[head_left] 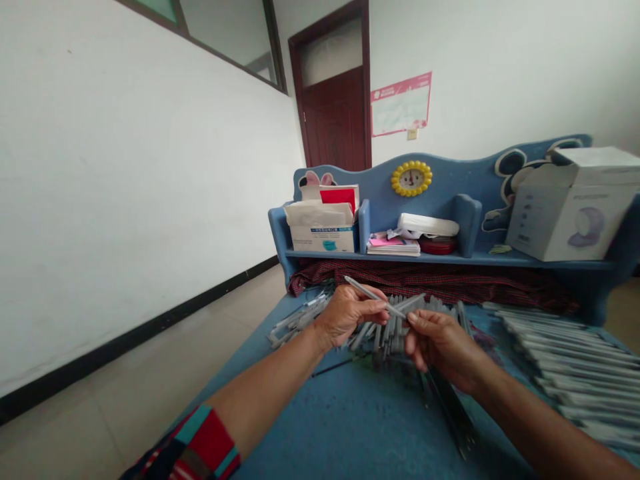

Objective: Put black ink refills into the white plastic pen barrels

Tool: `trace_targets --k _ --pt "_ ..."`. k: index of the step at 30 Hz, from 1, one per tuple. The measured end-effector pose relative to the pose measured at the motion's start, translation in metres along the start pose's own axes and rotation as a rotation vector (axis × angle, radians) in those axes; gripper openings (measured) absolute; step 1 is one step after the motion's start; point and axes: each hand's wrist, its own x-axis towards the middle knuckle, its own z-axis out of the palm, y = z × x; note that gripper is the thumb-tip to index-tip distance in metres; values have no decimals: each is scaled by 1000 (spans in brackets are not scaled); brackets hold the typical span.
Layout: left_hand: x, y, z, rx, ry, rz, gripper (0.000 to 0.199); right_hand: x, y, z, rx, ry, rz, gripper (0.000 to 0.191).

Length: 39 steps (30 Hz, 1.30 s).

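Note:
My left hand (350,313) is closed around a grey pen barrel (367,291), which slants down to the right. At its lower right end, my right hand (440,340) pinches with thumb and forefinger; what lies between those fingertips is too small to tell apart from the pen. Behind and under both hands is a pile of grey pen barrels (303,320) on the blue surface (320,427). Thin dark refills (450,413) lie in a bundle below my right hand, and one dark stick (340,366) lies below my left hand.
Rows of grey pens (575,360) lie at the right. Behind the pile are a dark red checked cloth (450,283) and a blue shelf (320,255) bearing a mask box (325,233), papers (393,247), a red case (437,246) and a white carton (570,213).

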Motion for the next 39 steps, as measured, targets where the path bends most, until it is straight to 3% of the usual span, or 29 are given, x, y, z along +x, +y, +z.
trace_targets --k 4,12,26,39 --pt "6 -4 -3 8 -55 19 21 2 2 -5 26 -14 17 24" --pt "7 -15 -7 -27 -50 41 20 3 4 -3 -34 42 7 29" --pt "4 -10 -13 -16 -67 40 17 12 9 -1 56 -56 93 29" --pt "7 -14 -10 111 -58 56 20 14 10 -2 14 -3 50 31"
